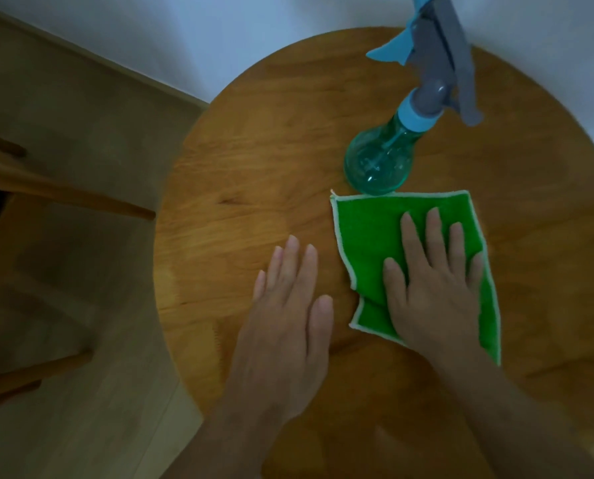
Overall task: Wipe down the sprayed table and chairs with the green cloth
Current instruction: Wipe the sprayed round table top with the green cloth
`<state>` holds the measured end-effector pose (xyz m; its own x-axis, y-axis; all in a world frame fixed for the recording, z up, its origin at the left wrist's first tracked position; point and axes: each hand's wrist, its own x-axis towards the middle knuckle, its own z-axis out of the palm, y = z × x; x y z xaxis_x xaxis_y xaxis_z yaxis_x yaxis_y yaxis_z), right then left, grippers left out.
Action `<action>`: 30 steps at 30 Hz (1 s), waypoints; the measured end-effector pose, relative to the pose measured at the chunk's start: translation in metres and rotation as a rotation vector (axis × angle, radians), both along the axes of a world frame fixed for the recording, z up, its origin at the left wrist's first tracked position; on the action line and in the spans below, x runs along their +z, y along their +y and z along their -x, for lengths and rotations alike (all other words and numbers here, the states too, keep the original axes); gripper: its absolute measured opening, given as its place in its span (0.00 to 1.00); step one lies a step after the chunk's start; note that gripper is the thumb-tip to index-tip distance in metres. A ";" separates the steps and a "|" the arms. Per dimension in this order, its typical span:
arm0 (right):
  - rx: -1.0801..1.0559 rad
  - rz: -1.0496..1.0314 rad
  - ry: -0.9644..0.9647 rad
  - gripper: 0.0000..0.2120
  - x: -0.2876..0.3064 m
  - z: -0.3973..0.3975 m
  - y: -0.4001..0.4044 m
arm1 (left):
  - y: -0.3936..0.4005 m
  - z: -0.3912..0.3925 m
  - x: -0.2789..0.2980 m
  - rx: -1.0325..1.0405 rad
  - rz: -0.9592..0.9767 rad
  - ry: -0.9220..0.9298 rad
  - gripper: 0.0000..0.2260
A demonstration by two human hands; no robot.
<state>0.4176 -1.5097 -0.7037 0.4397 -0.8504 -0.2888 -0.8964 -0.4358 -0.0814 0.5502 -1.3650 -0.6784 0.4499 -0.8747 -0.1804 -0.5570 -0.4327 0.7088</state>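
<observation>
The right hand lies flat and spread on the green cloth, palm down, fingers splayed, pressing it to the round wooden table rather than pinching it. The cloth sits toward the middle of the tabletop, its far edge touching the base of the spray bottle, and its near-left edge is folded over by the thumb. It looks thin, soft and limp, a light microfibre square with a pale stitched border, so it will bunch and crease if pushed from one corner; a broad palm over its centre should carry it best. The left hand rests open on bare wood just beside the cloth, holding nothing. A wooden chair waits off the table's left edge. That bottle looks light and easy to knock.
</observation>
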 end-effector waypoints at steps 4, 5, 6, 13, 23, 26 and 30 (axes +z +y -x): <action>0.131 -0.025 -0.004 0.33 0.004 -0.011 0.066 | 0.007 -0.006 0.007 0.073 -0.018 0.022 0.23; 0.210 -0.042 -0.029 0.34 0.004 -0.012 0.088 | 0.010 -0.005 0.008 0.067 -0.027 0.026 0.22; 0.292 -0.055 -0.056 0.36 0.003 -0.011 0.110 | 0.013 -0.002 0.009 0.057 -0.043 0.030 0.22; 0.588 -0.068 -0.125 0.25 -0.004 0.031 0.150 | 0.042 0.028 0.008 -0.098 -0.193 0.067 0.24; 0.023 -0.094 0.034 0.32 0.020 0.141 0.069 | 0.014 0.093 0.013 -0.540 -0.235 -0.196 0.23; -0.216 -0.129 0.060 0.31 0.020 0.132 0.068 | -0.004 0.110 0.019 -0.533 -0.176 -0.152 0.22; -0.255 -0.209 -0.016 0.27 0.020 0.115 0.074 | -0.018 0.112 0.024 -0.370 -0.128 0.007 0.25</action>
<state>0.3031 -1.4361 -0.6842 0.2258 -0.8566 -0.4639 -0.9724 -0.1695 -0.1602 0.4386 -1.3833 -0.6540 0.1063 -0.9477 -0.3009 -0.6875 -0.2887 0.6664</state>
